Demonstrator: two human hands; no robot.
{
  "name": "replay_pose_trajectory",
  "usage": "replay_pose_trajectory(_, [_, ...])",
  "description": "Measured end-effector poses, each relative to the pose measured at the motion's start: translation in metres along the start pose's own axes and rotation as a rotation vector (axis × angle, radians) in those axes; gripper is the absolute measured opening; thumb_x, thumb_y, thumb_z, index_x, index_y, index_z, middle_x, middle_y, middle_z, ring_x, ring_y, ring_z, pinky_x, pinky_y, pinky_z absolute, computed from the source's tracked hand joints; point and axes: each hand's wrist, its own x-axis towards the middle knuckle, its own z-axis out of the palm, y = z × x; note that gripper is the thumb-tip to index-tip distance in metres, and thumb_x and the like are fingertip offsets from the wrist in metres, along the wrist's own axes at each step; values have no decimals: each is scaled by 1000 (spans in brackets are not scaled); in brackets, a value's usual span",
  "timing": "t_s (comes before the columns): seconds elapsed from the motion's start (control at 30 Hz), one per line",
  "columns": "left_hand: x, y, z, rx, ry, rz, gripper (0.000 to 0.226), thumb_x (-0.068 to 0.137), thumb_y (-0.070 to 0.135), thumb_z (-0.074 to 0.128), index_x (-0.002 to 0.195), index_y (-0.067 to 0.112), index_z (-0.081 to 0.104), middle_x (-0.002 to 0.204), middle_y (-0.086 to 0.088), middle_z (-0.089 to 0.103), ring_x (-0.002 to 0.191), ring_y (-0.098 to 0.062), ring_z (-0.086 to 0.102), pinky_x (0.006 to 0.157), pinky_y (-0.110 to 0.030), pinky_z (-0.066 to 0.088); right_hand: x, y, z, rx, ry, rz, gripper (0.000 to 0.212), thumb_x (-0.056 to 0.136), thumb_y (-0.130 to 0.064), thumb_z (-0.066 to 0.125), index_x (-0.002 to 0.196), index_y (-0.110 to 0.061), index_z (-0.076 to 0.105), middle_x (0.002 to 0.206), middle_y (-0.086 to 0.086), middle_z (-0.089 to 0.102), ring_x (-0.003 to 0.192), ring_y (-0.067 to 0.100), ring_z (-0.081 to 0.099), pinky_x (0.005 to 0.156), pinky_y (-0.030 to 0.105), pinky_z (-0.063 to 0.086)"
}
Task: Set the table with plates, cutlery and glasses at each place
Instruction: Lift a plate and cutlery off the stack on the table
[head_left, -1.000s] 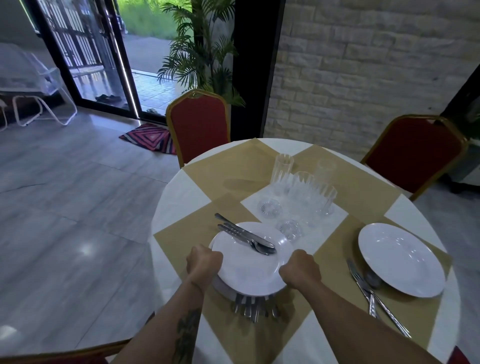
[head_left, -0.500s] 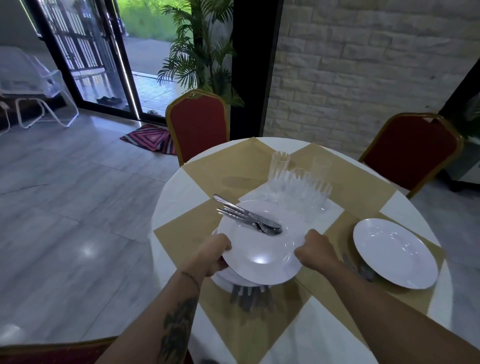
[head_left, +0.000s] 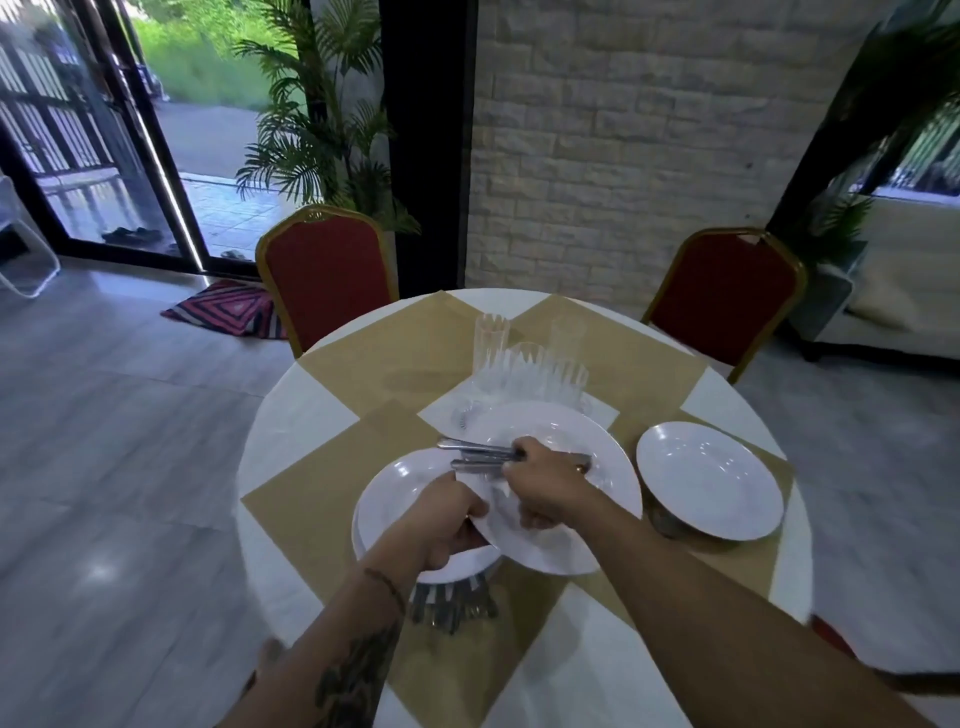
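My left hand (head_left: 444, 519) grips the near edge of a lifted white plate (head_left: 561, 431) that hovers over the table. My right hand (head_left: 543, 480) lies on that plate and holds the cutlery set (head_left: 470, 453), whose handles stick out to the left. Below them a stack of white plates (head_left: 395, 499) stays on the tan placemat (head_left: 311, 493). More cutlery (head_left: 449, 605) pokes out from under the stack's near side. Several clear glasses (head_left: 519, 364) cluster at the table's middle. Another white plate (head_left: 709, 480) sits at the right place.
The round table (head_left: 291, 405) has a white cloth with tan mats. Two red chairs with gold frames stand behind it, the left chair (head_left: 327, 275) and the right chair (head_left: 727, 296). A stone wall and potted palm (head_left: 317, 119) lie beyond.
The top plate with its cutlery has been lifted off the stack and shifted right. My right hand left the plate's rim and took hold of the cutlery on it.
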Motion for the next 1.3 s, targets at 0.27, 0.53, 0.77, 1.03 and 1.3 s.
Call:
replay_pose_trajectory(0.27, [0,-8,9,63,-37,121,45,80,-16,43,115,3,65,109,-21,71,102,-38,68,85,-50,58,4,1,-2,288,99,151,20,90,-20,56,95,-2,61,81,14,66,63,26,65,59,32,60])
replay_pose_trajectory(0.53, [3,0,22,-30,-115,124,39,86,-15,52,121,2,57,115,-22,68,101,-38,69,80,-45,60,15,14,-31,545,287,177,38,75,-24,53,109,-8,61,95,8,66,91,31,69,80,45,62])
replay_pose_trajectory(0.77, [28,-1,52,-61,-125,102,43,88,-10,53,127,8,56,119,-16,68,107,-38,66,84,-48,59,31,33,-92,715,415,185,28,90,-10,40,116,-15,51,84,11,61,63,27,62,44,26,41])
replay_pose_trajectory(1.03, [90,17,155,-45,-45,102,32,89,-3,62,117,9,55,121,-12,64,103,-35,67,84,-49,59,78,87,-232,396,392,132,26,100,-22,33,107,-13,56,70,10,52,50,18,42,40,21,32])
replay_pose_trajectory(1.3, [194,53,281,-159,100,162,22,92,-11,51,108,3,59,97,-11,69,85,-30,68,53,-36,60,200,153,-340,-82,347,33,16,93,-11,36,100,-18,49,87,7,56,77,25,54,69,39,46])
